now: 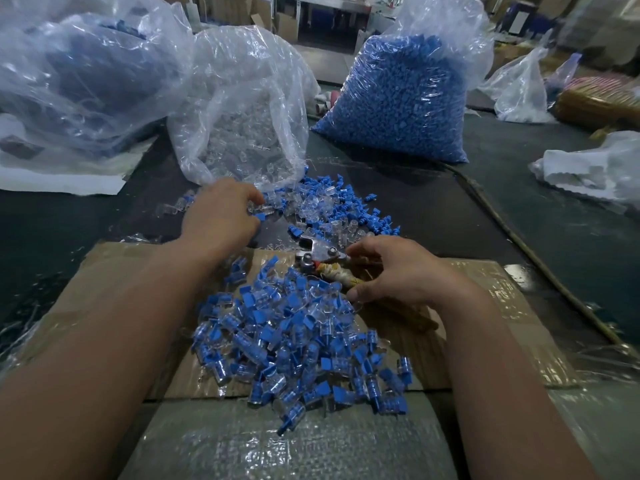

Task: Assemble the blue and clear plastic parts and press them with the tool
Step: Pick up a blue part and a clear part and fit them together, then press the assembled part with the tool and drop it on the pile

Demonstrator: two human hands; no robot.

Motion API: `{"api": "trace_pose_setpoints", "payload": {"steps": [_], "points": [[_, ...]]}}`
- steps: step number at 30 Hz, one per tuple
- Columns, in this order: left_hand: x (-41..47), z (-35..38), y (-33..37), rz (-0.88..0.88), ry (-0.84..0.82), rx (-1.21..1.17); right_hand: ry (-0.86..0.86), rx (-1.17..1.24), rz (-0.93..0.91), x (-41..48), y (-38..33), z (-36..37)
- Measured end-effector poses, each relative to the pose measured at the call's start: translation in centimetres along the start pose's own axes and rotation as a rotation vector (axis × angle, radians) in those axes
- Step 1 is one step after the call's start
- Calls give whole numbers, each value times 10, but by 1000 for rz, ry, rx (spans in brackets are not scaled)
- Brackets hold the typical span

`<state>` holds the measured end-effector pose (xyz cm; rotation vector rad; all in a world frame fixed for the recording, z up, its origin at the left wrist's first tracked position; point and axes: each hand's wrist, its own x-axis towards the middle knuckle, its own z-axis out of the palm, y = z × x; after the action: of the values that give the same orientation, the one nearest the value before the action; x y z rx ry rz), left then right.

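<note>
Head view. My left hand [221, 216]: fingers curled down into the loose blue and clear parts [322, 209] on the table [450, 209]; whether it holds one, cannot tell. My right hand [401, 271]: grips the tool [322, 252] by its handle, just beside the assembled pile [291, 341].

The dark table [433, 202] carries taped cardboard [104, 282], a clear-parts bag [242, 109], a blue-parts bag [398, 98] and loose parts [346, 202].

Factory packing floor: bulk bags of blue parts [401, 98], clear parts [242, 133], cardboard boxes [287, 26] behind.
</note>
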<state>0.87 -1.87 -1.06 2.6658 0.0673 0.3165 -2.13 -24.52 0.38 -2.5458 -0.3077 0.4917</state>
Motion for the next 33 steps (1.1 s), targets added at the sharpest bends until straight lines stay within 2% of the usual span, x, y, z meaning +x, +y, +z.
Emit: {"api": "trace_pose_setpoints", "payload": {"steps": [6, 14, 16, 20, 23, 25, 29, 33], "points": [[10, 7, 0, 8, -104, 115, -8, -12, -23, -1, 0, -1], [11, 13, 1, 25, -127, -21, -7, -36, -37, -2, -1, -2], [10, 11, -4, 2, -91, -97, -10, -30, -30, -2, -1, -2], [13, 2, -20, -128, 111, -224, -15, -23, -28, -2, -1, -2], [15, -4, -29, -176, 166, -262, -15, -28, -22, -2, -1, -2], [15, -4, -30, -160, 141, -244, -16, -38, -20, -2, -1, -2], [14, 3, -25, -61, -14, -114, -12, -37, -27, -2, -1, -2], [13, 7, -21, -35, -58, -70, -8, -26, -26, -1, -1, -2]]}}
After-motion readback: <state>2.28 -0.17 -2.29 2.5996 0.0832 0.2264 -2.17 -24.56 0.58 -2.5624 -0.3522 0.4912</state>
